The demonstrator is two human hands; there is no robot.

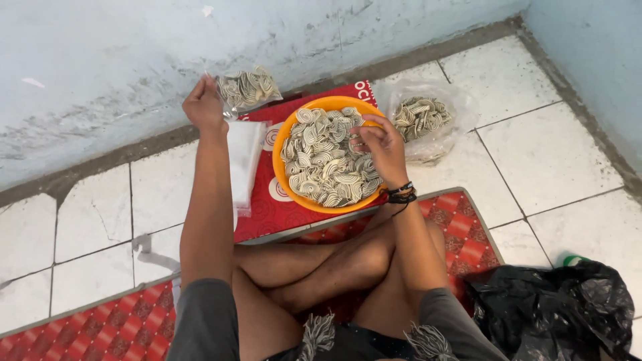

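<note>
While left hand (202,103) grips small bag (249,89), right fingers (364,138) amid bowl (284,175) crackers (326,160).

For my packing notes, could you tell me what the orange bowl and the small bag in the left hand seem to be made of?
The orange bowl looks like moulded plastic: uniform bright colour, smooth rim with a soft sheen. The small bag held by the left hand appears to be thin clear plastic film: the pale spiral crackers show through and it crinkles with glints.
</note>
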